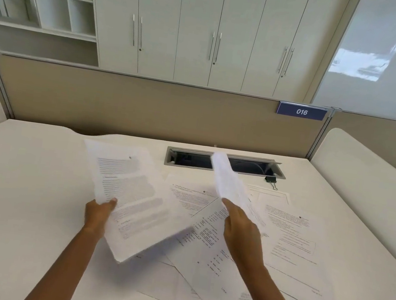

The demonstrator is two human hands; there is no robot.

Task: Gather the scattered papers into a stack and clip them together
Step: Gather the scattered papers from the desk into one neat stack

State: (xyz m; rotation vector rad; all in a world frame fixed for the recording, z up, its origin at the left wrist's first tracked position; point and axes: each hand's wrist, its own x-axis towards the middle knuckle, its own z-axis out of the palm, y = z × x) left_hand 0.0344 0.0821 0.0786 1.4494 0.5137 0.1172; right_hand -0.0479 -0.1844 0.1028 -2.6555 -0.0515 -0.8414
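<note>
Gathering is under way: the left hand [99, 213] grips a raised bundle of white printed sheets [131, 199], the right hand [242, 228] pinches one lifted white sheet [229, 182]; next, lay it onto the bundle, then collect the printed pages scattered [291, 241] on the white table [21, 188] and fetch the small black binder clip [272, 181] at far right

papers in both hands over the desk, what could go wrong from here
The sheet in the right hand is pinched at one corner and blurred, so it may slip or crease. The left hand grips its bundle at one edge only; sheets could fan out. Loose papers overlap askew; the binder clip lies beyond them by the cable slot.
</note>
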